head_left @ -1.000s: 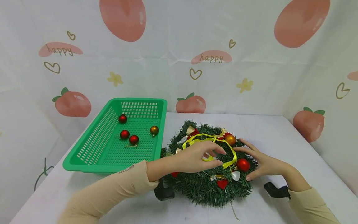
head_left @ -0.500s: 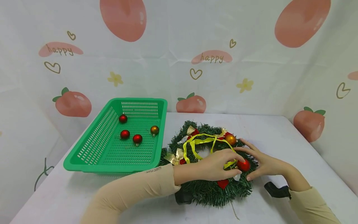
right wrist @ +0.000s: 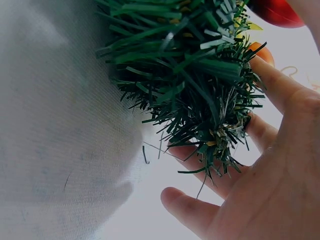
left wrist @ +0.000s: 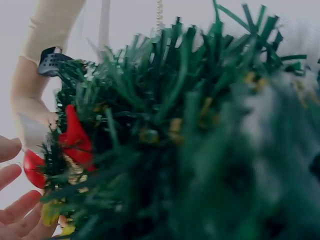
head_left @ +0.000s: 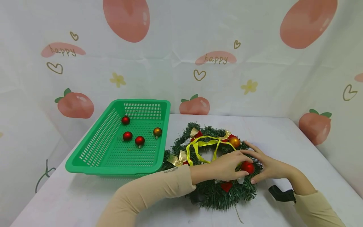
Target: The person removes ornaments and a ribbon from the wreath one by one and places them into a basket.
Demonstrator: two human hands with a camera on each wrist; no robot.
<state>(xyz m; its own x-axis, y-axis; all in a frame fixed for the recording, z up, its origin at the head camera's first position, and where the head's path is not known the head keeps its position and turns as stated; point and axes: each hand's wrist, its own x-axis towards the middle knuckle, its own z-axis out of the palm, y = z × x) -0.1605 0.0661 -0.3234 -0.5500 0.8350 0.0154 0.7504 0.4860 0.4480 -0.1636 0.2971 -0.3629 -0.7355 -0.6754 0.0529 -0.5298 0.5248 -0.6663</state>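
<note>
A green Christmas wreath (head_left: pixel 218 197) lies on the table, trimmed with red, gold and white bows and a yellow ribbon (head_left: pixel 189 153). My left hand (head_left: pixel 224 166) reaches over it from the left, thumb and fingers curved round a red bauble (head_left: pixel 248 167) on its right side. In the left wrist view the fingertips (left wrist: pixel 14 172) are right beside that bauble. At the wreath's right edge, my right hand (head_left: pixel 272 167) holds the rim with spread, bent fingers; the right wrist view shows some fingers (right wrist: pixel 260 130) against the green tinsel and others partly behind it.
A green plastic basket (head_left: pixel 71 164) stands left of the wreath, holding several baubles: red ones (head_left: pixel 127 136) and a gold one (head_left: pixel 157 132). An orange bauble (head_left: pixel 234 142) sits on the wreath near the right fingertips. A beaded cord (head_left: pixel 239 215) trails toward the front.
My left hand has moved right across the wreath to the red bauble. One red bauble in the basket has shifted slightly right. The right hand has stayed at the wreath's edge.
</note>
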